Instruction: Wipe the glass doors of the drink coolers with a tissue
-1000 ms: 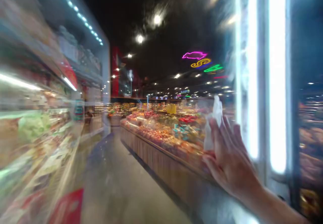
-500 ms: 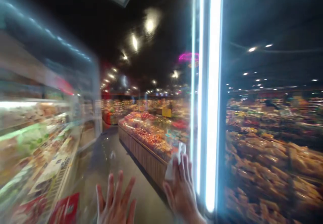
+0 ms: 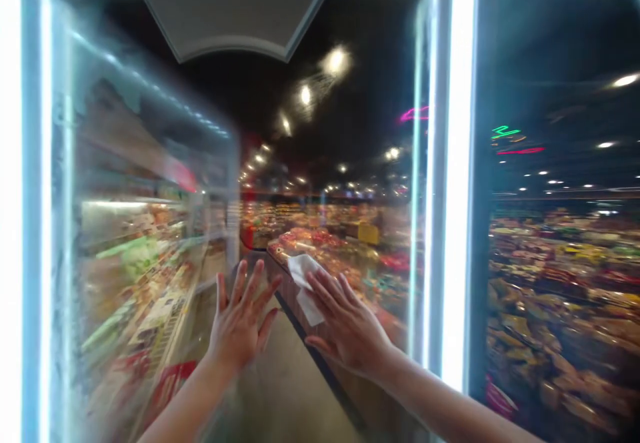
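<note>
Head cam: right grip (image 3: 350,326) nearer, kinda flat over right edge of thin white paper tissue (image 3: 304,270); left grip (image 3: 241,323) splayed, empty-looking, left of tissue.

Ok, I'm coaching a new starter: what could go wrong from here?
The white tissue sits only partly under the right hand, so it might slip or fold. The left hand is spread, showing no tissue; it may smudge whatever it touches. The right forearm looks close to the rightmost light strip and might bump it.

White tube lights (image 3: 460,163) glaring; ceiling (image 3: 260,90) dark; left shelves (image 3: 143,276) blurred.
</note>
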Available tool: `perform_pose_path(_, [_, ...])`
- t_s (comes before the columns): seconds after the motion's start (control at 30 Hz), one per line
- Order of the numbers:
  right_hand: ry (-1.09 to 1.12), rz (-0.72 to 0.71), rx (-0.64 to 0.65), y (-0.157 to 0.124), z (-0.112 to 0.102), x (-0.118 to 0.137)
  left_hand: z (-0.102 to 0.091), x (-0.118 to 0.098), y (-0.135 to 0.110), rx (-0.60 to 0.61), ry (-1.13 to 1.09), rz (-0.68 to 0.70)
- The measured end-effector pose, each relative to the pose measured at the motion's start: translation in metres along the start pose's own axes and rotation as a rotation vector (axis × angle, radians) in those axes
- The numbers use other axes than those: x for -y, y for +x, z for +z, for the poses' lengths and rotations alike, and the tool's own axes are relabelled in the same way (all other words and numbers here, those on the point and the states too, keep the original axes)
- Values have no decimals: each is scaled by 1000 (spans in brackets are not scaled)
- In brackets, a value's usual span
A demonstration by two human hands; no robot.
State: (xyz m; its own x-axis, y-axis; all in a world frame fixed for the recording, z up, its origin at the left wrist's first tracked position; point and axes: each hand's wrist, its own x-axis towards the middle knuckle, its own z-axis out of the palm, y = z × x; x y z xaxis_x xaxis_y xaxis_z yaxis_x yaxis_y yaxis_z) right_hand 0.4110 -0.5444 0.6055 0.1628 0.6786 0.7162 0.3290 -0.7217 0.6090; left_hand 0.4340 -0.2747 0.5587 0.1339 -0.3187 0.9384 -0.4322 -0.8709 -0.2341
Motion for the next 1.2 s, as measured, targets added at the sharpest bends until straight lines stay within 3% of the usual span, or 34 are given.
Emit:
perform_pose_path(0.07, [-21, 23, -45, 19, -5, -21, -8, 24, 5, -2, 16, -23])
perform_pose_path(0.13, [-55, 254, -135, 53, -16, -51, -16, 47, 9, 1, 41, -50])
perform_pose_path(0.2, [-61, 358, -206, 88, -22, -64, -24, 64, 12, 17, 67, -64])
perform_pose_path(0.27, [-41, 287, -200, 113, -16, -48, -29, 76, 10, 38, 87, -80])
perform_pose_path(0.37, [16, -52, -69, 135, 5, 1, -33, 89, -1, 61, 105, -118])
perform_pose_path(0.43, [25, -187, -9, 156, 13, 17, -35, 100, -9, 56, 118, -127])
perform_pose_path(0.5, [1, -126, -28, 188, 12, 11, -38, 112, -15, 37, 136, -131])
perform_pose_path(0.57, [-31, 60, -111, 220, 7, 1, -40, 124, -18, 15, 151, -144])
perform_pose_path(0.63, [-49, 126, -150, 237, 7, 7, -42, 133, -21, 3, 155, -159])
perform_pose_path(0.67, [-50, 80, -138, 240, 11, 16, -42, 136, -23, -3, 153, -163])
perform_pose_path(0.77, [-35, -253, -34, 237, 28, 49, -43, 146, -30, -20, 146, -159])
perform_pose_path(0.83, [-26, -349, -9, 248, 32, 54, -44, 153, -35, -33, 142, -156])
perform_pose_path(0.97, [-28, -39, -116, 304, 19, 34, -47, 166, -41, -65, 143, -185])
perform_pose_path(1.03, [-19, 2, -135, 317, 20, 41, -48, 170, -44, -73, 146, -201])
perform_pose_path(1.2, [18, -451, 10, 306, 44, 87, -46, 173, -54, -81, 161, -190])
